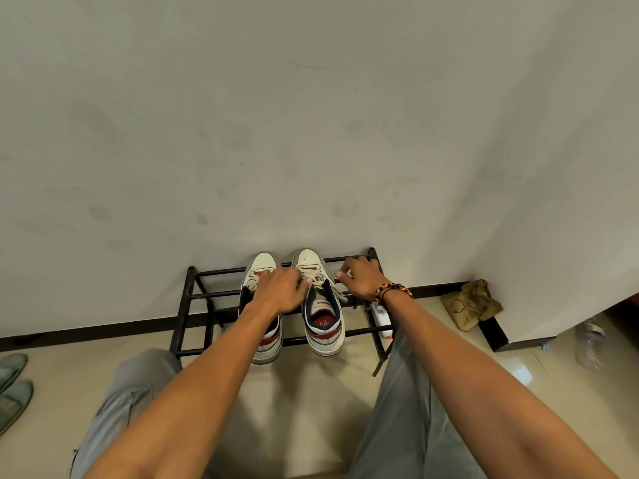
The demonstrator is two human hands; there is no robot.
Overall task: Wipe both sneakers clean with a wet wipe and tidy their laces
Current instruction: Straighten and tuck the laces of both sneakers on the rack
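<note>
Left hand (280, 292) and right hand (359, 276) each pinch soft, limp laces (320, 276) of the right sneaker (323, 305); best held near the ends

Plain pale wall (311, 115), dark skirting (86, 330); glossy beige floor tiles (304, 409); black metal shoe rack (193, 299) against wall

Your left hand (279, 291) covers the laces and tongue of the left sneaker (261, 307), so you cannot tell what its fingers hold. Your right hand (359, 278) hides its own fingertips. The slippers (12, 388) are cut off by the left edge.
</note>
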